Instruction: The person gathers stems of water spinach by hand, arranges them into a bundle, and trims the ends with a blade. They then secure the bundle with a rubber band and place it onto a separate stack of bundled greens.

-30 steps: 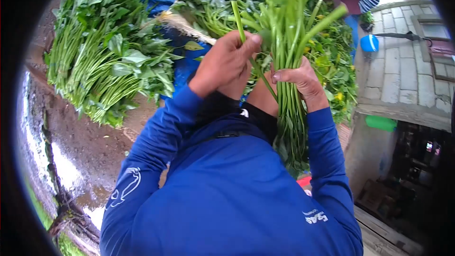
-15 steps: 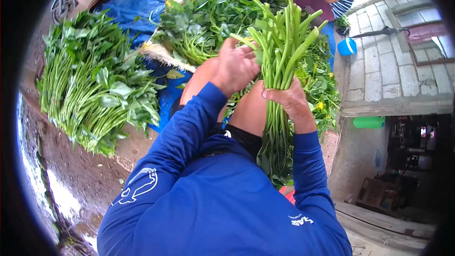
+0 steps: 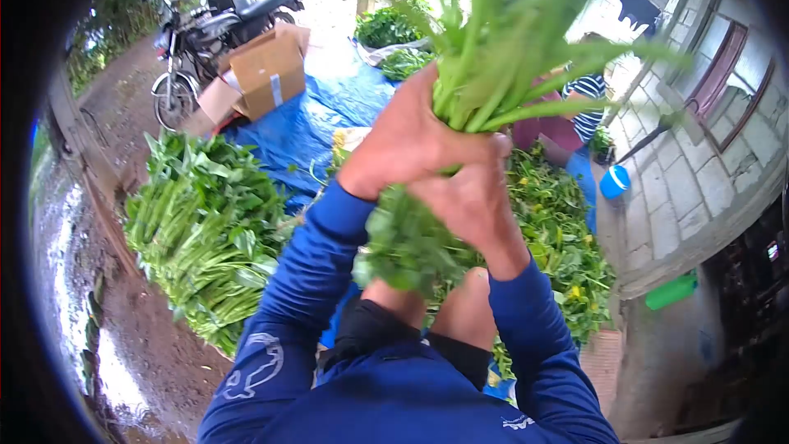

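Observation:
A thick bunch of green leafy stems is raised in front of me, its upper part blurred by motion. My left hand is wrapped round the stems from the left. Just below and to the right, my right hand closes on the same bunch, touching my left hand. Leaves of the bunch hang beneath both hands, above my knees. Some fingers are hidden behind the stems.
On the left lies a large pile of leafy bundles. A blue tarp, a cardboard box and a motorcycle are beyond. More greens lie at right, near a blue bucket. A person in stripes sits behind the bunch.
The bunch has risen toward the camera and its leaves now hang left of where they were. My left hand, earlier apart from the stems, has closed round them. The view has tilted up.

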Action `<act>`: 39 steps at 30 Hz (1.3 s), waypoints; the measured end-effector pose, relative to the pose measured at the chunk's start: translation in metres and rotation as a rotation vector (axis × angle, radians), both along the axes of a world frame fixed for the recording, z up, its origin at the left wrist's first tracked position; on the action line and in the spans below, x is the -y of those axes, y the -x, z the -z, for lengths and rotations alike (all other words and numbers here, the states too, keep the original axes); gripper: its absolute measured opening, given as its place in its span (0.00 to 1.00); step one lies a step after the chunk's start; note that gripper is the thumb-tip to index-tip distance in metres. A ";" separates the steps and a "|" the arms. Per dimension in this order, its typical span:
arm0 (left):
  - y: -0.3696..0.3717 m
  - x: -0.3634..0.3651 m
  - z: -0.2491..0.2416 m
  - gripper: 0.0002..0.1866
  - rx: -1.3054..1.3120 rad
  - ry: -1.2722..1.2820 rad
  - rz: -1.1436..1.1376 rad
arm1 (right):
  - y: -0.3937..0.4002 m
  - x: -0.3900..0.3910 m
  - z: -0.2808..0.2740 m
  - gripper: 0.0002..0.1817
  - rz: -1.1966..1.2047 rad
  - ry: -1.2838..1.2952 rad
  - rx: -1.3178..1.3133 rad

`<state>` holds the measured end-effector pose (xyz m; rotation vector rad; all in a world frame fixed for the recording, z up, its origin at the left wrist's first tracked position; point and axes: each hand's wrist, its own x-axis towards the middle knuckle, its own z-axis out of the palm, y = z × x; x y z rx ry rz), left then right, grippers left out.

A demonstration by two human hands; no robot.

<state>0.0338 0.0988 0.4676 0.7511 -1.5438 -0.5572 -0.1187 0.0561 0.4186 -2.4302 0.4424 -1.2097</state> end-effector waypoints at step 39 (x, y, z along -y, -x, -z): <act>0.137 -0.022 0.327 0.41 0.671 -1.206 0.734 | 0.239 -0.094 0.249 0.20 0.586 -0.613 -0.506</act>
